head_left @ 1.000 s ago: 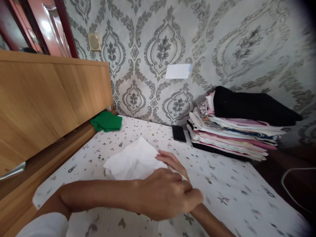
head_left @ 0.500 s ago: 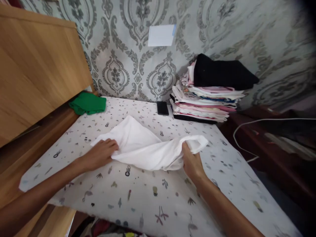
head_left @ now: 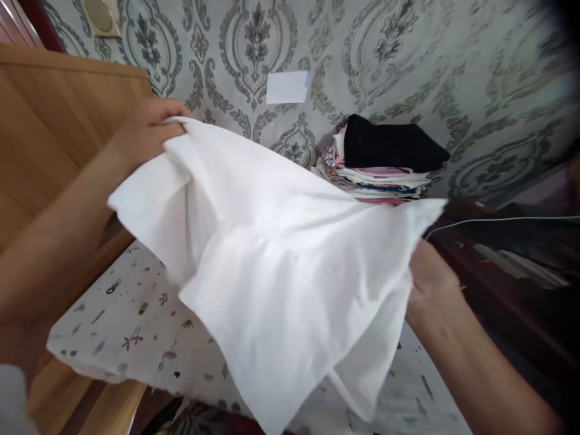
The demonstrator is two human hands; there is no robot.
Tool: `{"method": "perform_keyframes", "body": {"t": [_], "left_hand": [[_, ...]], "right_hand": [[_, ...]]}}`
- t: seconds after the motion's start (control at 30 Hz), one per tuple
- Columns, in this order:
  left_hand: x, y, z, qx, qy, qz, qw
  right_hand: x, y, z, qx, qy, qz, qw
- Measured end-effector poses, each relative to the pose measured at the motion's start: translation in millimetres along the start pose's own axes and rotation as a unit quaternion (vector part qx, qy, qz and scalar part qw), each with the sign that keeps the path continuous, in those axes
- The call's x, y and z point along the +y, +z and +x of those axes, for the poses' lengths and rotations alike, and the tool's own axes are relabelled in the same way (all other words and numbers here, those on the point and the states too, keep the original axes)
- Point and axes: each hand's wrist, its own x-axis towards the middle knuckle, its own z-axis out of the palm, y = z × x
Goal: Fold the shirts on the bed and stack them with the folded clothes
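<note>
A large white cloth (head_left: 281, 260) hangs spread in the air in front of me, above the patterned bedsheet (head_left: 127, 320). My left hand (head_left: 147, 130) is raised at the upper left, fingers closed on the cloth's top edge. My right hand (head_left: 430, 284) grips the cloth's right edge lower down, its fingers partly hidden behind the fabric. The cloth sags between both hands and its lower corner drops toward the near edge of the bed.
A stack of folded clothes (head_left: 380, 175) topped by a black garment (head_left: 389, 145) stands against the patterned wall. A wooden headboard (head_left: 54, 133) rises at the left. A dark side surface with a white cable (head_left: 498, 220) lies at the right.
Both hands have lifted the white cloth off the bed and spread it apart; the left hand rose high to the left. The green cloth and phone are now hidden behind it.
</note>
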Motion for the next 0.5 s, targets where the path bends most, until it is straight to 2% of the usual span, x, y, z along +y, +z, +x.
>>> {"method": "perform_keyframes", "body": {"t": [0.07,0.13,0.17,0.23,0.3,0.37,0.43,0.5], "left_hand": [[-11,28.9,31,-0.071,-0.025,0.059,0.995],[-33,62.0,46,-0.091,-0.051,0.101,0.989],[-46,77.3,45,-0.102,-0.057,0.109,0.987],[-71,101.6,31,-0.126,-0.067,0.118,0.983],[-93,116.8,6,-0.153,-0.072,0.118,0.978],[-110,125.9,-23,-0.193,-0.076,0.109,0.972],[-123,133.2,-49,-0.242,-0.071,0.089,0.964],[-135,141.3,-67,-0.279,-0.061,0.075,0.955]], "right_hand": [[23,-9,11,0.024,0.103,-0.002,0.994],[55,-24,18,0.097,0.141,-0.05,0.984],[72,-34,19,0.139,0.138,-0.081,0.977],[100,-56,15,0.183,0.113,-0.148,0.965],[118,-77,7,0.173,0.038,-0.278,0.944],[126,-89,-1,0.129,-0.077,-0.418,0.896],[128,-87,-7,0.063,-0.192,-0.509,0.837],[131,-72,-13,-0.035,-0.284,-0.559,0.778]]}}
